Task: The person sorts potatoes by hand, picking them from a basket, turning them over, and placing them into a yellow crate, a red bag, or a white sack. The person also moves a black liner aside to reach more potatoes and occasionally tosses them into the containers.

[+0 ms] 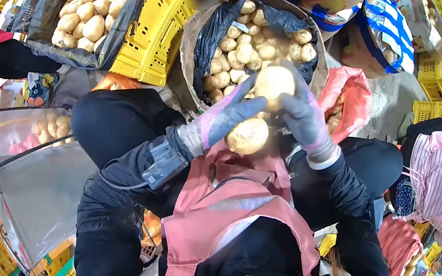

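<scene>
Pale, rounded potato point(275, 84) beside another potato point(248, 137)

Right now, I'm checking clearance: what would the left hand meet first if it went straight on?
Probably the pale potato raised between the left hand and right hand; beyond appear the loose potatoes in the lined tub, though depth is unclear.

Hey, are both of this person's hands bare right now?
No, greyish gloves cover both the left hand and the right hand.
</scene>
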Motion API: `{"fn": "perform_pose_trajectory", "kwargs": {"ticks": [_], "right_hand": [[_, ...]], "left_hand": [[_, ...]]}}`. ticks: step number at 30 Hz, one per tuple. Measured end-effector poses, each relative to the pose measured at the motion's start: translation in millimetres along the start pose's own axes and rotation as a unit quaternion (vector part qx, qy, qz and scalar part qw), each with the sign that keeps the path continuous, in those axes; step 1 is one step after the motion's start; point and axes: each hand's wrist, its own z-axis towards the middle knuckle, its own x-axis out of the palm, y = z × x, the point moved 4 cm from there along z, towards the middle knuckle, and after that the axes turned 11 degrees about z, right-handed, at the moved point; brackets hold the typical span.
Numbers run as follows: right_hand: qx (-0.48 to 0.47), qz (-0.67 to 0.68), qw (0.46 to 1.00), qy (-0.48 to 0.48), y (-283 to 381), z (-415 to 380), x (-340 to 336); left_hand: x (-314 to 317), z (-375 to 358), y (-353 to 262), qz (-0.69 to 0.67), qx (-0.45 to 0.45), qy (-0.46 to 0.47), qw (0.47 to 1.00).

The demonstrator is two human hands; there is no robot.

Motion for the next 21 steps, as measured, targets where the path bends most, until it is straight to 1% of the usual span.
{"fn": "perform_pose_trajectory", "kwargs": {"ticks": [1,2,3,4,5,6,7,8,10,11,12,14,15,16,18,19,20,21], "right_hand": [[0.011,-0.081,0.997,-0.015,1,-5,5],[-0.039,-0.160,0.985,0.050,5,-10,3],[-0.097,-0.231,0.962,0.107,9,-16,0],[-0.124,-0.228,0.952,0.164,15,-16,-4],[-0.110,-0.160,0.977,0.088,23,-18,-7],[-0.097,-0.089,0.991,0.011,30,-19,-9],[-0.087,-0.070,0.994,-0.008,20,-14,-23],[-0.092,-0.067,0.993,-0.010,23,-17,-22],[0.017,-0.070,0.997,0.013,18,-23,-15],[0.007,-0.056,0.998,-0.003,14,-23,-17],[0.008,-0.053,0.999,-0.007,11,-23,-18],[-0.044,-0.068,0.996,-0.033,10,-22,-15],[-0.059,-0.088,0.993,-0.050,18,-26,-10],[-0.054,-0.088,0.994,-0.046,18,-22,-12],[-0.027,-0.161,0.980,-0.117,19,-12,-29],[-0.069,-0.130,0.983,-0.111,11,-6,-37],[-0.070,-0.128,0.983,-0.108,1,-5,-41],[-0.077,-0.145,0.980,-0.109,-6,-1,-44]], "left_hand": [[2,1,3,0.006,-0.005,0.000,1.000],[6,4,5,-0.016,-0.004,0.022,1.000],[9,4,8,-0.026,-0.005,0.034,0.999],[13,5,10,-0.037,-0.005,0.045,0.998],[16,4,5,-0.006,0.032,0.030,0.999],[17,4,-1,0.026,0.071,0.016,0.997],[19,5,-6,0.022,0.068,0.025,0.997],[20,6,-11,0.018,0.064,0.034,0.997],[21,12,-21,0.158,0.100,0.015,0.982],[20,14,-24,0.204,0.119,0.023,0.971],[18,17,-25,0.204,0.115,0.026,0.972],[15,17,-23,0.144,0.079,0.030,0.986],[14,16,-21,0.112,0.078,0.015,0.991],[12,15,-22,0.109,0.076,0.009,0.991],[12,12,-17,-0.006,-0.016,0.047,0.999],[13,12,-17,0.026,0.016,0.027,0.999],[14,15,-14,0.028,0.017,0.024,0.999],[11,17,-13,-0.014,0.034,0.013,0.999]]}}
